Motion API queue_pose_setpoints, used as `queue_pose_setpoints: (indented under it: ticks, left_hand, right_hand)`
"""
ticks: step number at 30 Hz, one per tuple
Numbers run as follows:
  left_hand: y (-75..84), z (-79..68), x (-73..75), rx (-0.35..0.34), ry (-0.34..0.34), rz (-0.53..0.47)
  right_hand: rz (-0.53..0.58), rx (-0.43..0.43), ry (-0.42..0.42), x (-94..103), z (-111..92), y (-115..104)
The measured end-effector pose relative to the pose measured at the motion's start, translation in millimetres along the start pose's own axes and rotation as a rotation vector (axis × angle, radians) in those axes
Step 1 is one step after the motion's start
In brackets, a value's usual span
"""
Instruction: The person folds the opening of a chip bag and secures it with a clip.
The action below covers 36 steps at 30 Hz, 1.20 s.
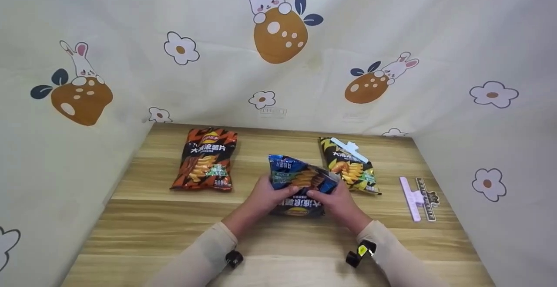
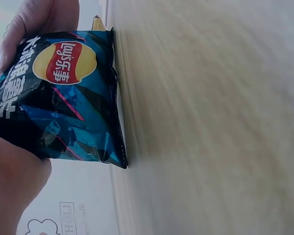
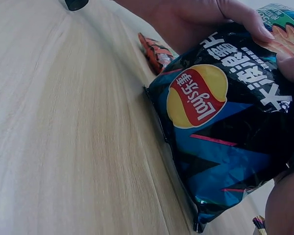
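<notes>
Both hands grip a blue and black bag of potato chips (image 1: 300,202) in the middle of the table, one at each side. My left hand (image 1: 267,193) has its thumb across the printed front, and the thumb of my right hand (image 1: 337,200) lies opposite, close to it. The bag is upside down from my side, its round Lay's logo (image 3: 198,95) toward me. In the left wrist view the bag's logo end (image 2: 118,107) is right at the tabletop. The fingers behind the bag are hidden.
An orange-red chip bag (image 1: 204,160) lies at the back left. Behind my right hand is a yellow and black chip bag (image 1: 348,171) with a light blue clip (image 1: 350,149) across its top. A lilac clip (image 1: 410,200) and a dark clip (image 1: 426,200) lie at right.
</notes>
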<state>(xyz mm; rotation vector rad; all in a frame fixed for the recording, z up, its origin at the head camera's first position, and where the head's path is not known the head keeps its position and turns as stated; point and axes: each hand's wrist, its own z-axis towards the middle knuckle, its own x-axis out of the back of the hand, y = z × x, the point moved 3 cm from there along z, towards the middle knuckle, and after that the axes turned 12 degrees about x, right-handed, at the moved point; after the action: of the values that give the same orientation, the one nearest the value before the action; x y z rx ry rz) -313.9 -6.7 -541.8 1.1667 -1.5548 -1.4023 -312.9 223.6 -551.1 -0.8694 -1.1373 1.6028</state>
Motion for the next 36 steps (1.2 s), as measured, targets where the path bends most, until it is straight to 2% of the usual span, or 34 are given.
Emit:
queue_pose_setpoints:
  ticks: [8,15,20,24,36]
  left_hand:
    - [-0.1,1.5,0.1,0.004,0.008,0.038]
    - [0.5,2.0,1.1,0.014,0.039,0.036]
    - [1.0,3.0,0.7,-0.005,0.015,0.013]
    - [1.9,2.7,1.6,-0.006,0.001,0.004]
    - [2.2,2.2,2.8,0.009,0.007,0.043]
  right_hand:
    - [-0.07,0.003,0.048,8.4,-5.2,-3.6]
    - [-0.057,0.149,0.098,18.7,-7.7,-14.7]
    - [-0.161,0.23,0.102,26.5,-9.4,-20.2]
    - [-0.228,0.257,0.115,29.2,-10.7,-22.4]
    - [-0.272,0.318,0.152,28.0,-12.1,-22.4]
